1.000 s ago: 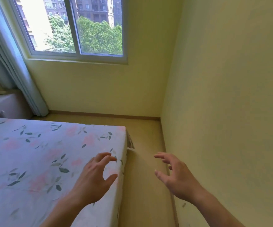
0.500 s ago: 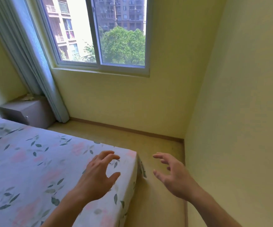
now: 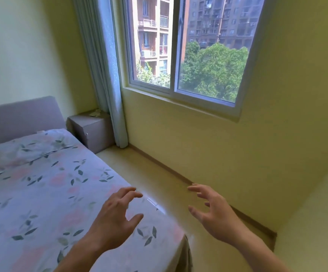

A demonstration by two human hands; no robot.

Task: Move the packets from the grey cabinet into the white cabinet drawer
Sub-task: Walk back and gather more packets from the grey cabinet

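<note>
- Grey cabinet (image 3: 92, 130) standing in the far corner, wedged between the bed's headboard (image 3: 19, 116) and the curtain (image 3: 108, 75); doors or drawers hard to make out at this distance.
- Small pale crumpled items (image 3: 96, 113) lying on the cabinet top, possibly packets, too blurred to tell.
- Bed (image 3: 41, 203) filling the left half of the view, covered by a lilac sheet printed with pink flowers and grey-green leaves; matching pillow (image 3: 29, 146) near the headboard.
- Bed's near corner ending at lower centre, sheet hanging over the edge there.
- Bare beige floor (image 3: 149, 173) running as a narrow strip between the bed's right edge and the window wall, leading straight back to the cabinet.
- Brown skirting board (image 3: 169, 169) along the base of the yellow wall (image 3: 218, 150), from the curtain foot to the right-hand corner.
- Sliding window (image 3: 179, 52) of 2 panes above that wall, with apartment blocks and a green tree outside.
- Left hand (image 3: 116, 220) raised over the bed's near corner, fingers apart and curled, holding nothing.
- Right hand (image 3: 214, 213) raised over the floor strip, fingers spread, thumb out, holding nothing.
- Both hands side by side with a clear gap between them, well apart from the cabinet.
</note>
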